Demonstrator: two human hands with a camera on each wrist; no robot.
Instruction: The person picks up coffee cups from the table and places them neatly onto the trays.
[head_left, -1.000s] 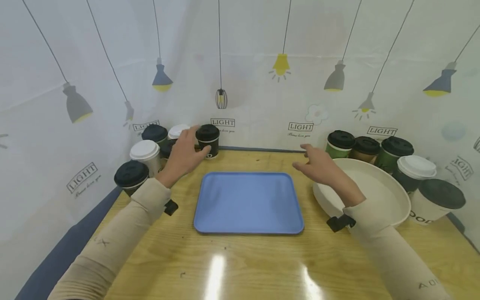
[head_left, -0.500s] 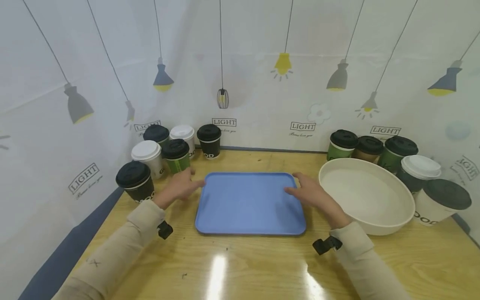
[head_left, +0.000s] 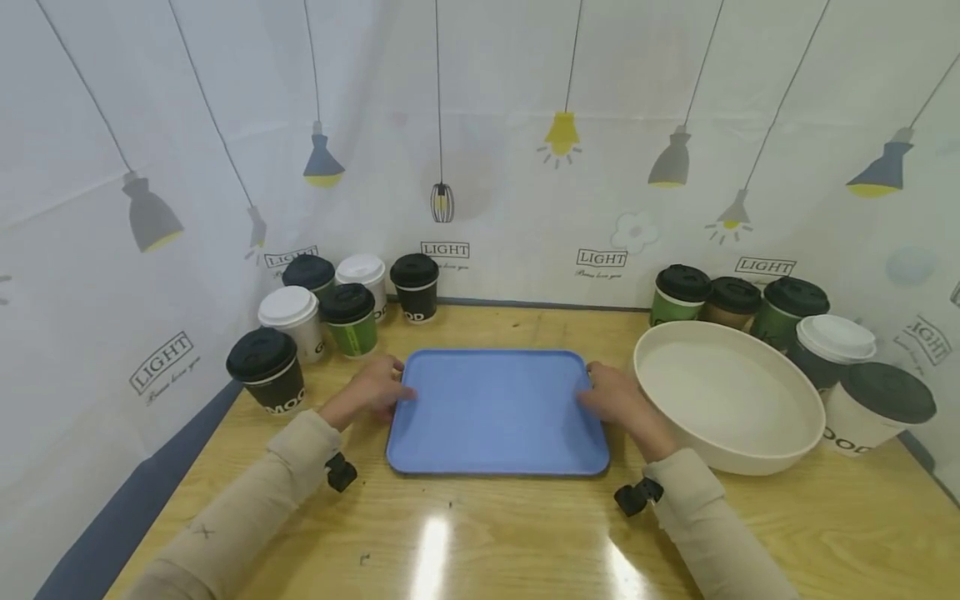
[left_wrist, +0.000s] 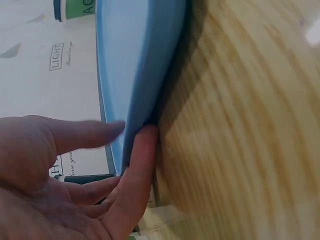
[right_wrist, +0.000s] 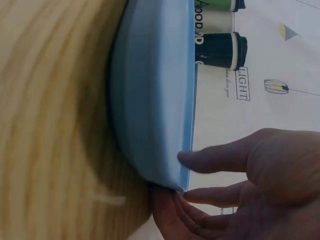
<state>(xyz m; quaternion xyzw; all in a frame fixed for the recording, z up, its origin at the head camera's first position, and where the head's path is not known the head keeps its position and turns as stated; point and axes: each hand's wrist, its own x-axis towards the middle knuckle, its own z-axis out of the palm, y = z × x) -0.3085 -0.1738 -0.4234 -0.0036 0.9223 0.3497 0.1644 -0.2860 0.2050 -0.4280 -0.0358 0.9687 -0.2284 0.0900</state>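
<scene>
On the wooden table (head_left: 525,542), left hand (head_left: 371,390) and right hand (head_left: 618,404) pinch opposite edges of the blue tray (head_left: 497,412). Left of the tray I read “MOO” on a dark cup (head_left: 273,383); behind the tray, “LIGHT” on the backdrop (head_left: 510,192).

The scene appears turned on its side. A right hand (right_wrist: 272,167) grips the end of a blue tray (right_wrist: 145,95), thumb over the rim and other fingers against the outer side and underneath. The tray stretches away from the fingertips. On the hand's finger side lies a wood-grain bench (right_wrist: 40,125), shadowed along the tray. Beyond the thumb, past the tray's rim, are a dark lidded cup (right_wrist: 216,51), a pale cup (right_wrist: 216,20) and a partly cropped green cup (right_wrist: 212,4). Behind the hand hangs a white backdrop (right_wrist: 225,120) printed "LIGHT" and with lamps.
</scene>
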